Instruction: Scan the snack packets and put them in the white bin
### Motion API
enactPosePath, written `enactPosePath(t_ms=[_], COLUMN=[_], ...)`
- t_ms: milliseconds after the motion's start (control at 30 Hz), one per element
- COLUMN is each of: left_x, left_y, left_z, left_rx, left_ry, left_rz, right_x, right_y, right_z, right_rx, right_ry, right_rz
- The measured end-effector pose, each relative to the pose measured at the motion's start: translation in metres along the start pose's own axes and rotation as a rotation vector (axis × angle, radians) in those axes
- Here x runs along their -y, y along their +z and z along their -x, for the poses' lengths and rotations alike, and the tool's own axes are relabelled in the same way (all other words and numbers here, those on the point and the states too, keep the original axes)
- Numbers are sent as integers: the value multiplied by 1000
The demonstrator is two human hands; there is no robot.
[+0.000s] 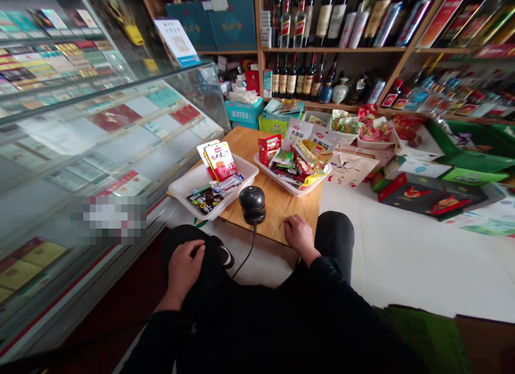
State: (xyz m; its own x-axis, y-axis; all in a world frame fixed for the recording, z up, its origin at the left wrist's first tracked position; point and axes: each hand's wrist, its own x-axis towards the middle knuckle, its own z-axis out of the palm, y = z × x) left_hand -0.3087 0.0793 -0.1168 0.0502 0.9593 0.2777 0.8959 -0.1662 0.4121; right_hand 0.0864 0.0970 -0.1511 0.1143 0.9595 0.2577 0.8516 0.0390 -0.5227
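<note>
My left hand [185, 269] lies on my left thigh, its fingers loosely laid on the dark trousers and holding nothing. My right hand [299, 233] rests on the near right edge of the wooden table [241, 140], fingers slightly bent, nothing visible in it. Between the hands, at the table's front edge, stands a black rounded device [252, 202] with a cable. To its left a white tray [173, 189] holds several snack packets [220, 160], two of them propped upright. Another white tray [296, 192], farther right, is heaped with mixed snack packets [285, 159].
A glass display counter [140, 116] with flat packs runs along the left. Wooden shelves [341, 49] with bottles stand behind. Snack bins, a green crate [462, 162] and dark boxes [430, 194] sit at the right on the pale floor [398, 245].
</note>
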Motion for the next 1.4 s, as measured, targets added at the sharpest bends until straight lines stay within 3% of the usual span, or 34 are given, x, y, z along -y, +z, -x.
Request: enactPosePath(t_ms=[167, 267, 467, 667, 733, 833, 900, 1000, 1133, 1267, 1400], left_x=[1, 2, -14, -54, -59, -57, -52, -41, -26, -15, -8], left_y=[-1, -2, -12, -35, -38, -38, -34, -21, 8, 34, 47], left_z=[1, -1, -20, -85, -117, -170, -205, -246, -272, -278, -284], left_rx=[19, 33, -3, -98, -115, -145, -66, 151, 380, 475, 435], left_ry=[-34, -122, -289, -189, -148, -69, -31, 21, 105, 132, 175], left_rz=[28, 70, 333, 449, 474, 337, 226, 32, -185, -280, -252], right_x=[-1, -1, 0, 4, 6, 8, 9, 9, 9, 11, 15], right_y=[2, 2, 0, -1, -1, 0, 3, 8, 16, 19, 21], right_z=[0, 1, 0, -1, -2, -4, -5, -9, -13, -17, -21], right_rx=[-5, -11, -25, -25, -26, -22, -18, -24, -11, 25, 23], right_ry=[-2, -6, -8, -18, -30, -45, -52, -53, -43, -24, 15], right_rz=[-5, -15, -29, -33, -38, -36, -23, 12, 61, 108, 143])
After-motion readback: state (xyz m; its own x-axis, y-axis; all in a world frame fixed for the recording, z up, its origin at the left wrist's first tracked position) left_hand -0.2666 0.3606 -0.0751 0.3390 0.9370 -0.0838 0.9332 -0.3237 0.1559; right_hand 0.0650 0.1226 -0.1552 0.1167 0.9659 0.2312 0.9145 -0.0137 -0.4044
